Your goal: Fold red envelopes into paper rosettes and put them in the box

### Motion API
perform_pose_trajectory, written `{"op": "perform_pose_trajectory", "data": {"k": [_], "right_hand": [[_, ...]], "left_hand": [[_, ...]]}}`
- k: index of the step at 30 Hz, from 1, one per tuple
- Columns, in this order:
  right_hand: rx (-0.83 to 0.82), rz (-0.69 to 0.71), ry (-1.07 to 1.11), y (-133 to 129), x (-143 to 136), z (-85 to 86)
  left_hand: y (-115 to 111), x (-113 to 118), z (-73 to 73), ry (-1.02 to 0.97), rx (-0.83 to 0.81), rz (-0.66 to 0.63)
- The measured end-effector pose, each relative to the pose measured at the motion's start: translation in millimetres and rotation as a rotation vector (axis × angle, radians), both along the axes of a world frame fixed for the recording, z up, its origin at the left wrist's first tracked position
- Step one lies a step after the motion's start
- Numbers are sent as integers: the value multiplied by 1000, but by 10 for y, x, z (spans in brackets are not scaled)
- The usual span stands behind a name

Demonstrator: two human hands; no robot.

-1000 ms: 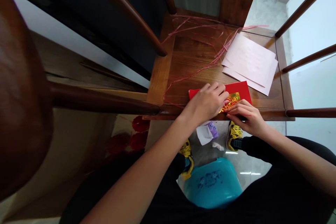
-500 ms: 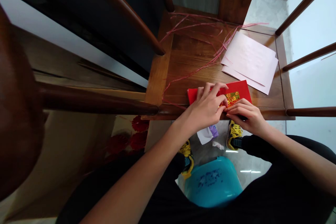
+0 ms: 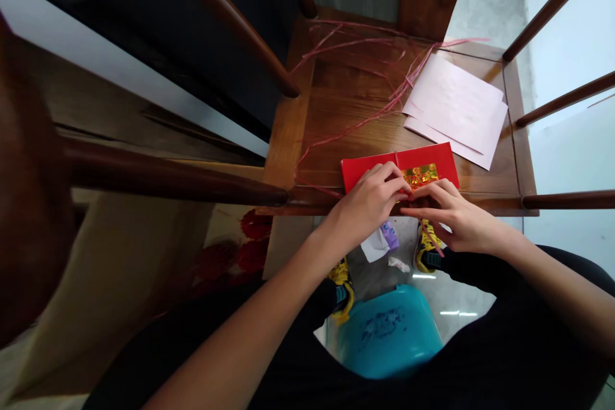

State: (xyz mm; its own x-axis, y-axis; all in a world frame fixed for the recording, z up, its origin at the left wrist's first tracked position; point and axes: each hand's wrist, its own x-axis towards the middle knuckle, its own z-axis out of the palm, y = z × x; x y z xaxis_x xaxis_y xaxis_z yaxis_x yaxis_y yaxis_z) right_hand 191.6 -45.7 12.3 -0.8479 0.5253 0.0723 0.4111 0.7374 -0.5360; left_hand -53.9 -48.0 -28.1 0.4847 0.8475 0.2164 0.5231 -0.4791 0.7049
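A stack of red envelopes [image 3: 369, 165] with gold print lies at the near edge of the wooden seat. A thin pink string crosses the stack, and a loose end of string [image 3: 434, 238] hangs below my right hand. My left hand [image 3: 379, 192] rests on the envelopes, its fingertips pinched on the string at the near edge. Close beside it, my right hand [image 3: 449, 211] has thumb and index finger pressed near the same spot. The string between the fingertips is partly hidden.
Pink strings [image 3: 355, 131] lie loose across the wooden seat [image 3: 355, 96]. Two pale sheets [image 3: 456, 102] overlap at the right. Wooden spindles rise on both sides. Below are a blue stool [image 3: 389, 333], a purple packet [image 3: 390, 237] and crumpled tissue [image 3: 398, 264].
My left hand has drawn back slightly, showing the string across the red stack. My right hand's fingers have shifted and spread a little, and a string end now hangs below them.
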Motion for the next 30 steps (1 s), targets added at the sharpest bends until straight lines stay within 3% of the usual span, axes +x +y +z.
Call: {"op": "perform_pose_trajectory", "data": {"k": [3, 7, 13, 24, 30], "right_hand": [[-62, -101, 88, 38, 9, 21], [27, -313, 178, 113, -46, -96], [98, -280, 93, 123, -127, -204], [140, -263, -6, 121, 18, -73], [123, -285, -37, 92, 41, -54]], "left_hand": [[-14, 0, -7, 15, 38, -12], [-30, 6, -11, 7, 75, -30], [-38, -6, -38, 8, 96, -20], [-38, -26, -75, 7, 85, -37], [-102, -48, 67, 117, 74, -68]]}}
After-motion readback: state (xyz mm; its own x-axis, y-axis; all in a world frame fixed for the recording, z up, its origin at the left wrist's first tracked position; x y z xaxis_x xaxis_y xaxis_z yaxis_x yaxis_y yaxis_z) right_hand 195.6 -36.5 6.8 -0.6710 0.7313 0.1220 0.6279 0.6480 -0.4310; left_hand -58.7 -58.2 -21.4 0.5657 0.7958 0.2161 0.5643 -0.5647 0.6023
